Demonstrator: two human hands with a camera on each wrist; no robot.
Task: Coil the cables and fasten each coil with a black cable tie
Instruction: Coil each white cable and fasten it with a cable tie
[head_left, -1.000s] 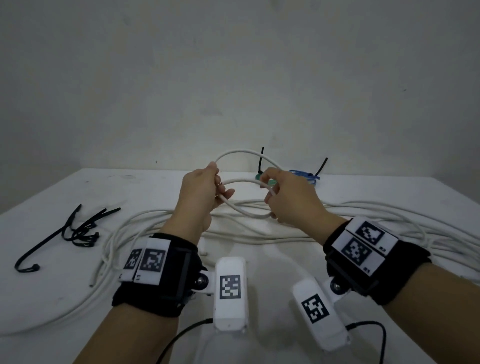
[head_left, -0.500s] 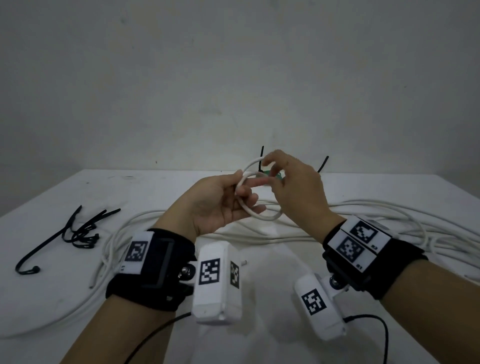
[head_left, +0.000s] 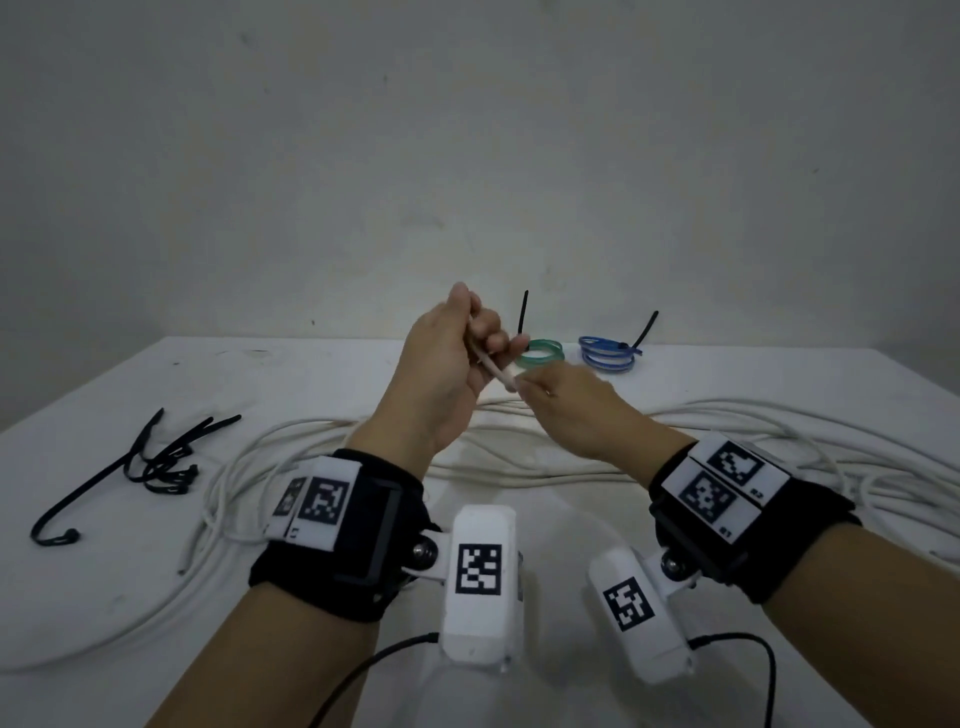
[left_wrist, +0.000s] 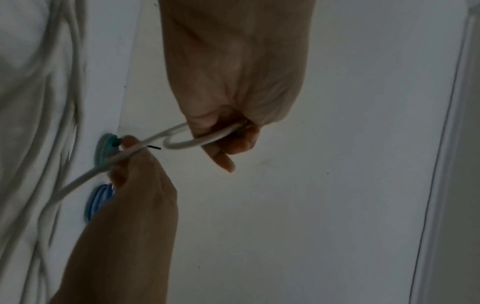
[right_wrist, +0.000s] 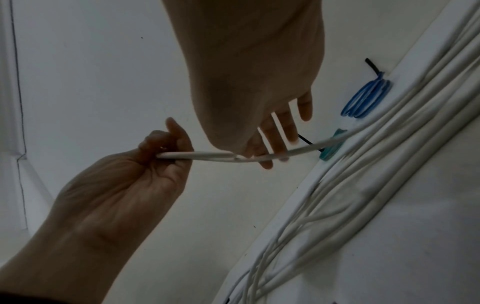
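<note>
My left hand (head_left: 467, 348) is raised above the table and grips a small loop of the white cable (head_left: 496, 370) in curled fingers. In the left wrist view the loop (left_wrist: 182, 142) sticks out of that fist (left_wrist: 228, 142). My right hand (head_left: 540, 392) sits just below and right of it and pinches the strand leading off the loop between thumb and fingers (left_wrist: 127, 156). In the right wrist view the cable (right_wrist: 207, 157) runs taut between both hands. The rest of the long white cable (head_left: 571, 470) sprawls loose on the table.
A green coil (head_left: 543, 356) and a blue coil (head_left: 605, 358), each bound with a black tie, lie at the table's far edge. Several loose black cable ties (head_left: 161, 460) lie at the left. The white table (head_left: 104, 389) meets a bare wall behind.
My left hand has risen and turned, so the loop now shows edge-on. My right hand came down off the top of the loop and now pinches the strand lower right.
</note>
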